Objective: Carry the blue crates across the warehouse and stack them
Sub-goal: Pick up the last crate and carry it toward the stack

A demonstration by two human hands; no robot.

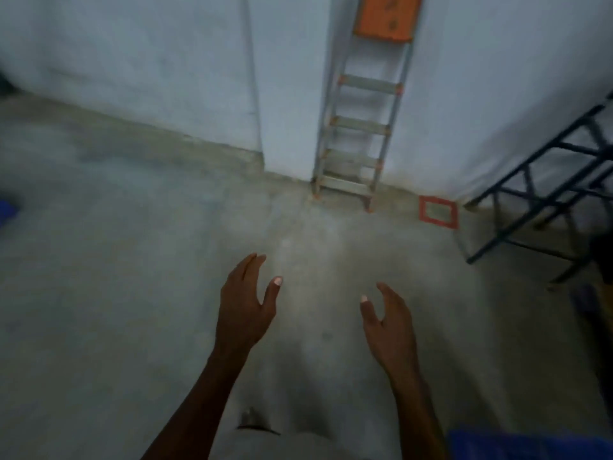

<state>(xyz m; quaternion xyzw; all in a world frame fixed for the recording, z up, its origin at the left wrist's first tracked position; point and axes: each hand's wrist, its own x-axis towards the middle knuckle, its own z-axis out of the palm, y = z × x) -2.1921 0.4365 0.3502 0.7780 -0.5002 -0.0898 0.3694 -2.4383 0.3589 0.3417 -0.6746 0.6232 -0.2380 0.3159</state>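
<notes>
Head view shows us a blue crate (527,443) down in the bottom right corner, blurry, so we think it is a crate but cannot be sure. Our right hand (389,322) is just above it and our left hand (247,308) is beside that one, a little apart. Both hands are spread with loose fingers and hold nothing. Under them is the gray floor (132,293). Farther off, a ladder (358,134) leans on the wall (132,54). A red square (438,212) marks the floor near a dark metal rack (544,194).
</notes>
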